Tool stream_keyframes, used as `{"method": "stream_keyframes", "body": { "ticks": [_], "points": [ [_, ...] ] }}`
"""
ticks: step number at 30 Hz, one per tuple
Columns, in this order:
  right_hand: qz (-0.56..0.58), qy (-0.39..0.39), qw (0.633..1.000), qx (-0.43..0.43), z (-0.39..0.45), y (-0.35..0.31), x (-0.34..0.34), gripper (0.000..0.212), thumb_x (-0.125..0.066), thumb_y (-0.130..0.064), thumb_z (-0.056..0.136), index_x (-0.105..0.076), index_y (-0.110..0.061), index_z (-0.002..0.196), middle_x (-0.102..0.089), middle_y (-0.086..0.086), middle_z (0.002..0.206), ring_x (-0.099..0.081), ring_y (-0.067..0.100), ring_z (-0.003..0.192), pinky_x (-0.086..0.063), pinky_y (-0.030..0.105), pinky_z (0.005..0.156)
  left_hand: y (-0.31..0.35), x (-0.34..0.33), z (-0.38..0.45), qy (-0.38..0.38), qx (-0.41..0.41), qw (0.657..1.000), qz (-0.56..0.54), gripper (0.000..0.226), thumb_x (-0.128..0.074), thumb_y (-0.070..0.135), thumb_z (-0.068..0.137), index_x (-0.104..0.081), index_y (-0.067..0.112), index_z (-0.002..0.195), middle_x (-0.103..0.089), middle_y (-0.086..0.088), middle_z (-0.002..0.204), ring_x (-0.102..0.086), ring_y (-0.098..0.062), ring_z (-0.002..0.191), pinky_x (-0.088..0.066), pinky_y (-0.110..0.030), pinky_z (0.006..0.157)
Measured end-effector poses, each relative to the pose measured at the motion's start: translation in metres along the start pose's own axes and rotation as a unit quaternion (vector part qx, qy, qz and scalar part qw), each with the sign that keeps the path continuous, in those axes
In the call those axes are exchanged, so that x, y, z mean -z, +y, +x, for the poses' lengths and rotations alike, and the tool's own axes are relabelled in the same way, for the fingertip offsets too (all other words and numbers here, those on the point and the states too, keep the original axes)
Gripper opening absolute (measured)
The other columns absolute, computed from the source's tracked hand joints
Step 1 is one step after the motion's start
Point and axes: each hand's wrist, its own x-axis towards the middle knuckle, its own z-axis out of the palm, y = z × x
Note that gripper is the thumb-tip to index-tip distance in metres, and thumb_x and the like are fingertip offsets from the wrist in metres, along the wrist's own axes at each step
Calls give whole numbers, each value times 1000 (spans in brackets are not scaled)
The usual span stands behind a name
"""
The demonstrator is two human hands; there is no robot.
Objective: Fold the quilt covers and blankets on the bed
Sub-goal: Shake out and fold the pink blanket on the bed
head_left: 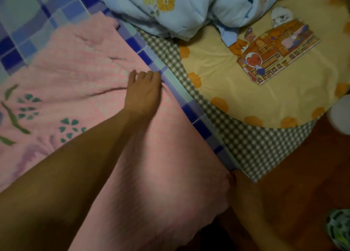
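Observation:
A pink blanket point(79, 84) with green leaf prints lies over a blue checked quilt cover point(28, 23); its near part hangs down over the bed's edge. My left hand point(144, 93) lies flat on the pink blanket, with its fingertips at the blanket's right edge. Low down, my right hand point(236, 180) grips the hanging blanket's right edge, and the fabric hides most of its fingers. A crumpled light blue floral quilt cover point(170, 10) lies at the top. To the right is a yellow cartoon-print blanket point(236, 91).
A grey gingham sheet point(246, 146) shows under the yellow blanket. Brown wood point(295, 184) fills the lower right. A green and white object point(339, 230) sits in the bottom right corner, and a pale blurred object point(341, 114) is at the right edge.

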Motion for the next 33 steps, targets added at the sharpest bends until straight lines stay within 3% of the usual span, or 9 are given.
{"method": "stream_keyframes", "body": {
  "ticks": [4, 7, 11, 16, 20, 23, 26, 29, 33],
  "points": [
    [-42, 28, 998, 32, -3, -30, 19, 12, -49, -38, 99, -51, -31, 89, -57, -13, 85, -55, 3, 71, -54, 33, 67, 3, 2, 25, -96, -33, 994, 30, 35, -51, 29, 96, -48, 24, 130, -54, -12, 128, -45, -34, 128, -19, -60, 118],
    [15, 46, 993, 106, 16, -89, 48, 7, -51, -39, 98, -45, -36, 98, -49, -17, 93, -51, 2, 82, -45, 26, 74, -12, 18, 10, -20, -18, 1000, -12, 51, -52, 31, 94, -35, 26, 141, -40, -15, 147, -31, -36, 141, -23, -57, 118],
    [46, 64, 955, 287, 95, -201, 59, 15, -56, -26, 89, -64, -16, 95, -62, 2, 89, -59, 23, 82, -45, 34, 71, -43, 21, -66, 21, 161, 979, -120, 53, -41, 41, 98, -34, 18, 146, -35, -18, 151, -29, -35, 140, -30, -49, 115],
    [18, 6, 905, 425, 166, -346, 45, 34, -53, -23, 97, -61, -8, 127, -64, 11, 120, -59, 25, 111, -43, 32, 95, -72, -22, -133, -154, 332, 916, -165, 75, -23, 67, 94, -4, 32, 157, -5, -16, 165, -8, -38, 150, -19, -55, 119],
    [15, -105, 926, 361, 186, -417, 20, 38, -53, -37, 98, -60, -7, 120, -63, 13, 115, -59, 32, 112, -45, 32, 89, -70, -49, -132, -190, 354, 905, -144, 84, 11, 75, 76, 27, 39, 150, 19, -8, 165, 14, -32, 152, -4, -55, 120],
    [25, -194, 950, 245, 189, -441, 12, 63, -59, -52, 92, -54, -2, 130, -59, 18, 127, -57, 39, 114, -48, 40, 98, -66, -57, -131, -199, 357, 902, -135, 80, 24, 77, 72, 43, 37, 138, 34, -6, 158, 30, -29, 146, 5, -56, 119],
    [44, -348, 922, 166, 179, -445, 19, 67, -74, -47, 83, -55, -4, 131, -64, 13, 120, -62, 37, 106, -50, 48, 96, -69, -64, -130, -192, 355, 903, -150, 83, 36, 77, 63, 46, 38, 136, 43, -5, 151, 35, -30, 143, 9, -56, 118],
    [155, -339, 901, 222, 171, -443, 22, 26, -70, -25, 91, -62, -11, 111, -68, 14, 105, -66, 33, 97, -53, 44, 89, -70, -72, -135, -145, 359, 909, -152, 77, 22, 78, 77, 38, 41, 143, 29, -7, 159, 25, -32, 147, 3, -59, 117],
    [324, -498, 797, 109, 171, -436, 21, 33, -56, -18, 94, -59, 3, 120, -71, 18, 104, -70, 32, 94, -57, 41, 81, -71, -84, -137, -148, 352, 912, -150, 74, 11, 75, 86, 32, 41, 147, 18, -10, 162, 17, -33, 149, 7, -58, 114]
  ]
}}
